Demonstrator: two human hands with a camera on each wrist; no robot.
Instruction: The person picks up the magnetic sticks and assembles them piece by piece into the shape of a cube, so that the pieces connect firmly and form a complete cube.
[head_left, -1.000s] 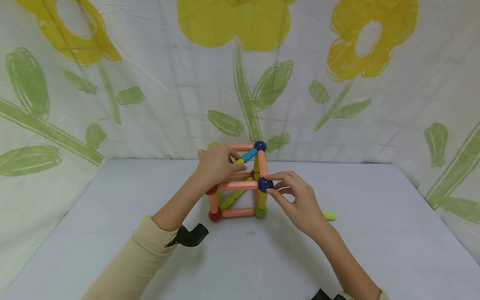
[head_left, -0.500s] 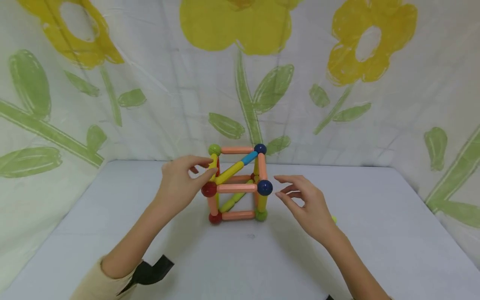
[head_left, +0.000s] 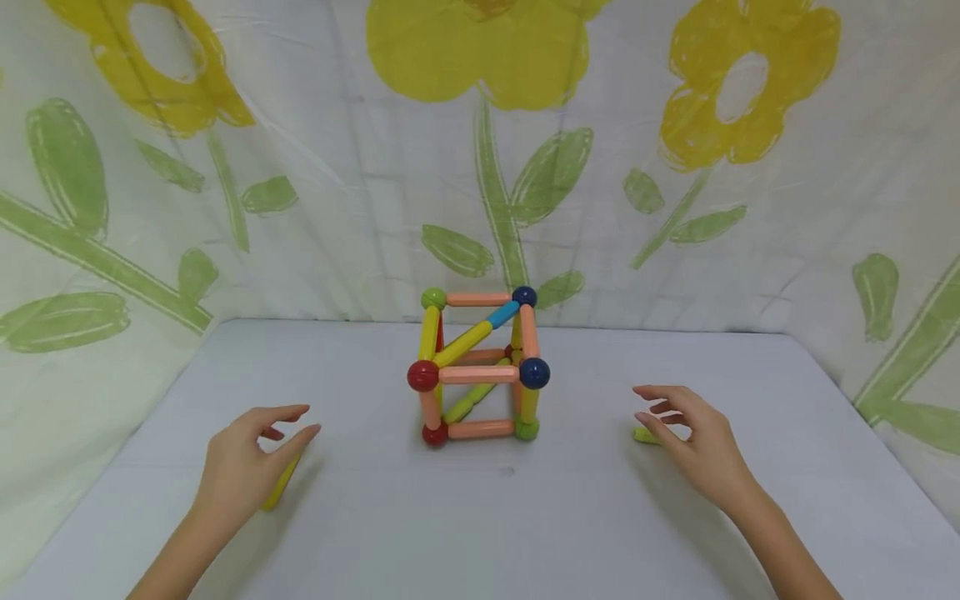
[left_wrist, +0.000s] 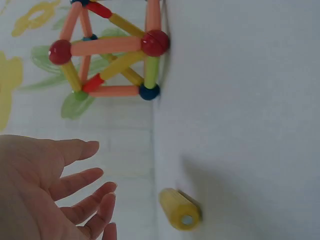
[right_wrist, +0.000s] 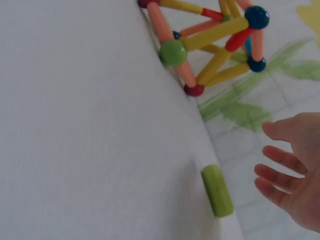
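Observation:
A cube frame of coloured rods and balls (head_left: 477, 375) stands on the table, with a yellow-and-blue diagonal (head_left: 467, 342) across its top. Well to its left, my left hand (head_left: 243, 454) hovers over a loose yellow rod (head_left: 282, 486), holding nothing; its fingers are relaxed and apart from the thumb. The left wrist view shows the yellow rod (left_wrist: 180, 210) lying apart from the fingers. On the other side, my right hand (head_left: 693, 442) hangs with loosely bent fingers over a lime green rod (head_left: 645, 435), touching nothing. That rod (right_wrist: 217, 191) shows whole in the right wrist view.
The white table (head_left: 465, 533) carries the frame and the loose rods. Behind its far edge hangs a white cloth (head_left: 330, 242) printed with yellow flowers and green leaves.
Both hands have let go of the frame and drawn away, the left hand to the left and the right hand to the right. The frame now stands unheld.

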